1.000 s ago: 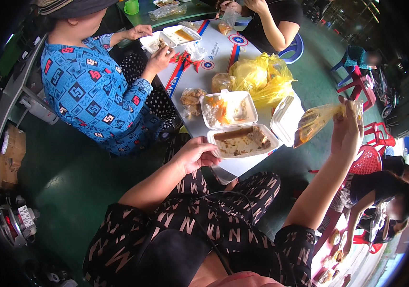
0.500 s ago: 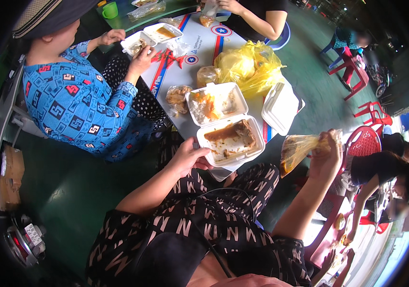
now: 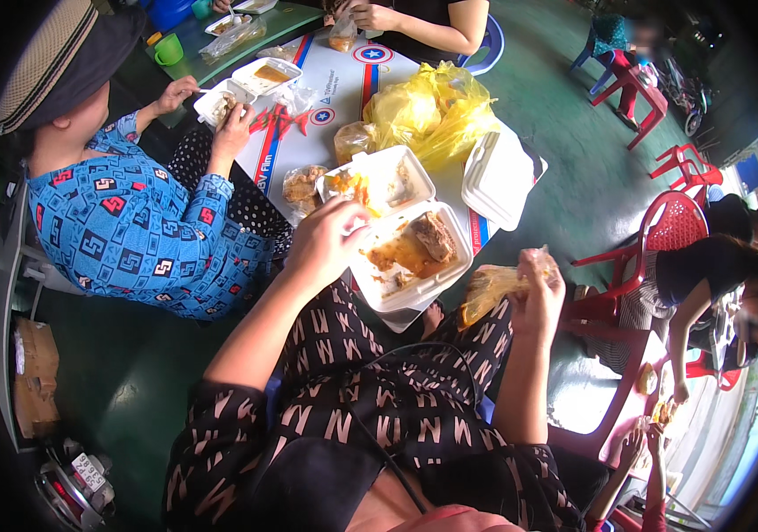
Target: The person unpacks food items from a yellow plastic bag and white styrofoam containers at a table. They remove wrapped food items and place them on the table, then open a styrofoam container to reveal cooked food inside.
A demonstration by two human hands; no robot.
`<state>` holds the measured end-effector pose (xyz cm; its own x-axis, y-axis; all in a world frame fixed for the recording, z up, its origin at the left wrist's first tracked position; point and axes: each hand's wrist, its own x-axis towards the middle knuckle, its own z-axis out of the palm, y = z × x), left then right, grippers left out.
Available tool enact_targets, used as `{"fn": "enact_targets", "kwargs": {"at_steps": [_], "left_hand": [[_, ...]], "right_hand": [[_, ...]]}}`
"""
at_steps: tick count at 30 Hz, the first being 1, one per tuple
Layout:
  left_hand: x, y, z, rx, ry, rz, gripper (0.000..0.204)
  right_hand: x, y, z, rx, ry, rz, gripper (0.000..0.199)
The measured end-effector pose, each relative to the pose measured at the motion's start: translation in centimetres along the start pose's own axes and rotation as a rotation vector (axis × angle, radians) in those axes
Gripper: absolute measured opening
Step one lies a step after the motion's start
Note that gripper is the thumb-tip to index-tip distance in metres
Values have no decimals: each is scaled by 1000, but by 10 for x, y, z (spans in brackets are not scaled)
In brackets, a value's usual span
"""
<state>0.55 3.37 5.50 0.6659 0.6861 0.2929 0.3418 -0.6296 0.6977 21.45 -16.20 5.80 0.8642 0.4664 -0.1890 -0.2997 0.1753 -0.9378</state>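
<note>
Nearby, red chairs (image 3: 667, 226) stand on a green floor (image 3: 547, 133). On the grey desk (image 3: 350, 84), an open white foam box (image 3: 377, 285) has brown sauce (image 3: 405, 255) and a meat chunk (image 3: 435, 235) inside. The left hand (image 3: 325, 239) is over its left side, grip narrow; I cannot tell if it holds anything. The right hand (image 3: 537, 297) pinches a see-through bag (image 3: 488, 288) of orange-brown food, just right of the box.
</note>
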Motion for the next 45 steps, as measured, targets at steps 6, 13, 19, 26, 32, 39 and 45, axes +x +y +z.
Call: {"fn": "enact_targets", "kwargs": {"at_steps": [6,13,19,26,32,39,45], "left_hand": [[79,9,79,275,-426,454,10],[96,22,106,472,-618,604,15],[97,23,89,470,-649,668,10],[118,24,45,456,-631,547,5],[124,10,28,397,-525,508,7],[128,3,25,587,-382,609,9],[122,-12,37,659,-469,616,17]], "right_hand": [[1,28,6,-24,6,74,16],[0,55,3,4,62,179,18],[5,70,2,-7,35,309,21],[6,74,-1,-26,2,386,23],[7,76,0,-28,-21,422,18],[10,77,0,-51,-39,498,14],[9,67,3,-65,-41,536,15]]}}
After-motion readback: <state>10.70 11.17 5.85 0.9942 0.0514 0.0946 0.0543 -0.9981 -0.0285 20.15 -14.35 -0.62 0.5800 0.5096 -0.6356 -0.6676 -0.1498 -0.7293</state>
